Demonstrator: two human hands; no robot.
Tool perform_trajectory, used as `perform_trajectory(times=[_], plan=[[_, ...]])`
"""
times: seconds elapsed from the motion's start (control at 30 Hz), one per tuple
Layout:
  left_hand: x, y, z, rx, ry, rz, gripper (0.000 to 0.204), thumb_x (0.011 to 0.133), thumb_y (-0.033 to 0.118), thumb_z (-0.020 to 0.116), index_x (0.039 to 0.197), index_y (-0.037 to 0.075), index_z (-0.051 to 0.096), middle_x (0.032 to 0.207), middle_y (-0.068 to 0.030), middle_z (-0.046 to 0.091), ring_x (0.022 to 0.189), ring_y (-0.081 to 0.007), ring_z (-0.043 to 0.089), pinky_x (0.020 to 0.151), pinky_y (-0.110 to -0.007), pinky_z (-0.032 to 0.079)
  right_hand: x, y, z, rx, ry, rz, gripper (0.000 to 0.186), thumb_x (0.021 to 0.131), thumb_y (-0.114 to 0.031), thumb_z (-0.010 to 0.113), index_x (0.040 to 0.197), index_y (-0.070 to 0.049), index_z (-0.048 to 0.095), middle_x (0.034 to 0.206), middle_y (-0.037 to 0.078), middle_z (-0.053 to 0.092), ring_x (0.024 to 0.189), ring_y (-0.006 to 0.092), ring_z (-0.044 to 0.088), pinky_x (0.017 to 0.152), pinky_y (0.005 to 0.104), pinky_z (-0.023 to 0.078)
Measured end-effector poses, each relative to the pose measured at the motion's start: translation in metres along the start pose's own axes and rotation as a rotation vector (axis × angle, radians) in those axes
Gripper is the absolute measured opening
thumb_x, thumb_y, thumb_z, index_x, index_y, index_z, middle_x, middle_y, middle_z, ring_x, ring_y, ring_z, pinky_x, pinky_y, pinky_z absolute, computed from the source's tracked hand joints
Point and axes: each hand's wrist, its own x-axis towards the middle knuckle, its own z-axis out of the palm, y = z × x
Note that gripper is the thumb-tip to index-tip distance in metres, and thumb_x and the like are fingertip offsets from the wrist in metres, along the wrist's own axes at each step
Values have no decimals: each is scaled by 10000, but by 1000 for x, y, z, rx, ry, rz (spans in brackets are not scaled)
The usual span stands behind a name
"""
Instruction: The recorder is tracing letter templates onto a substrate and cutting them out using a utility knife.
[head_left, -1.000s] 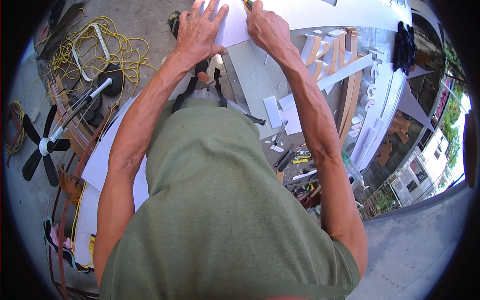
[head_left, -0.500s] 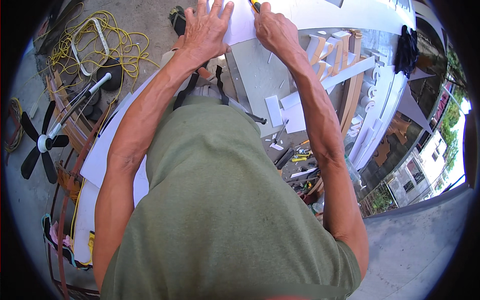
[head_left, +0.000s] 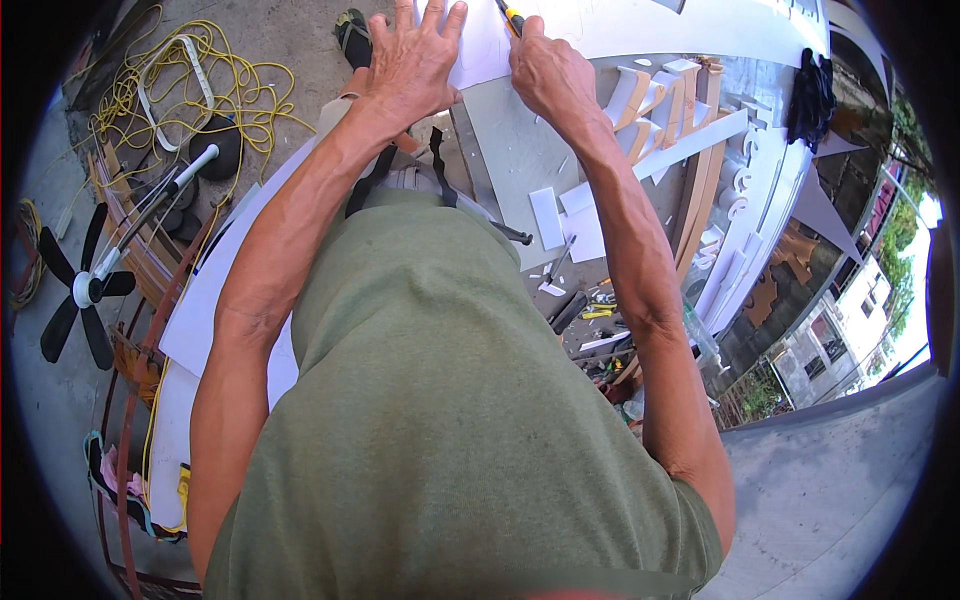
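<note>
A white sheet (head_left: 481, 52) with faint drawn lines lies at the top of the view. My left hand (head_left: 412, 68) is flat on its left side, fingers spread. In my closed right hand (head_left: 552, 75) is a yellow and black utility knife (head_left: 514, 19), its blade pointing away from me over the sheet. The blade's tip is near the top edge, and I cannot tell whether it touches. A grey board (head_left: 500, 130) lies under the sheet's near edge.
White cut-out letters with brown sides (head_left: 655, 100) stand to the right, by long strips (head_left: 690, 150). Scraps and hand tools (head_left: 600, 310) lie below them. Tangled yellow cord (head_left: 255, 95) and a black-bladed fan (head_left: 87, 289) are on the left. Black gloves (head_left: 811, 98) hang at the far right.
My right hand has drawn slightly toward me with the utility knife, so more of the knife shows. My left hand stays in nearly the same place.
</note>
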Motion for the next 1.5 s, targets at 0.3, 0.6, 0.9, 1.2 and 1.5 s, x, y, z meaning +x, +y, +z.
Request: perform_trajectory(times=[0.3, 0.6, 0.9, 1.2, 1.5], plan=[[-2, 1, 1, 27, -9, -3, 1042, 547, 254, 930, 1443, -3, 465, 1501, -238, 395, 1374, -465, 352, 976, -612, 370, -9, 4, 11, -14, 23, 14, 246, 1058, -282, 454, 1021, -40, 474, 789, 288, 702, 700, 456, 707, 648, 546, 552], [-4, 4, 2, 24, -21, -4, 1044, 558, 257, 923, 1455, -3, 456, 1513, -241, 392, 1384, -487, 357, 994, -635, 371, -23, 2, 12, 1, -7, 41, 256, 1061, -273, 448, 1018, -23, 474, 783, 295, 697, 697, 462, 702, 638, 548, 547], [-5, 5, 5, 24, -31, -14, 1037, 566, 248, 916, 1455, -11, 448, 1522, -251, 382, 1392, -498, 348, 1005, -642, 363, -34, -3, 12, 24, -19, 76, 214, 1024, -216, 454, 1005, -3, 476, 775, 312, 688, 721, 480, 700, 663, 565, 542], [-6, 8, 7, 18, -38, -17, 1026, 559, 215, 896, 1451, -27, 450, 1516, -257, 384, 1388, -511, 347, 1020, -642, 355, -46, -6, 21, 43, -17, 138, 211, 1005, -209, 468, 1013, 2, 479, 768, 303, 685, 726, 487, 696, 670, 577, 532], [-4, 9, 8, 63, -28, -4, 1024, 541, 194, 886, 1443, -35, 457, 1506, -265, 390, 1374, -525, 355, 1007, -644, 362, -54, -9, 24, 75, -12, 162, 276, 1042, -268, 446, 1031, 6, 478, 757, 300, 679, 712, 486, 685, 665, 584, 520]])
